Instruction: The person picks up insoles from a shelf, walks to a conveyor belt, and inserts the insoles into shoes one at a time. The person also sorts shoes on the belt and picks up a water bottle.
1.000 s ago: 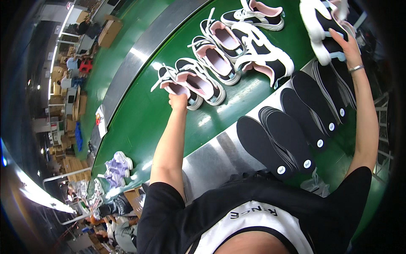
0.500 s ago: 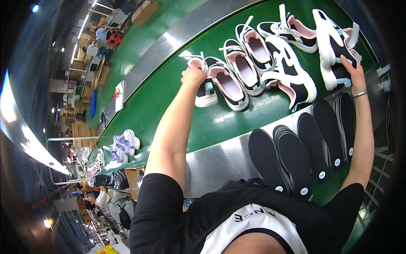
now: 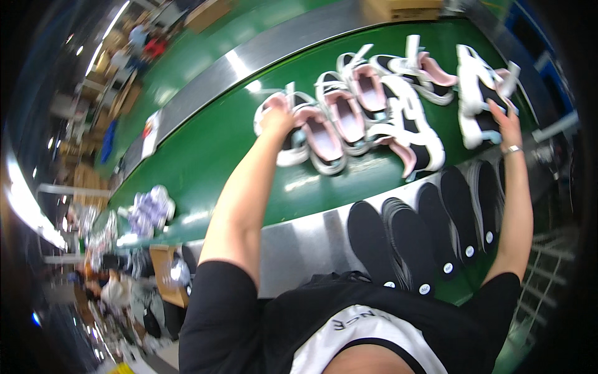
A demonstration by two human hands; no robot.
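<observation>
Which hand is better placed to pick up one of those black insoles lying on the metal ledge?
Probably the right hand: its forearm passes directly over the black insoles. The left hand rests on a far-left shoe.

Belt, left part: bare green conveyor belt [image 3: 205, 156] from centre to left of frame; a hand could pass there freely.
Belt, upper centre to right: packed row of white, black and pink sneakers [image 3: 367, 112], touching or nearly so; no gap between them.
Near edge, lower right: overlapping black foam insoles [image 3: 430, 230] cover the steel ledge [image 3: 299, 243].
Ledge, centre: bare steel left of insoles.
Left edge: pale bundle of small items [image 3: 149, 209] sits at belt's rim.
</observation>
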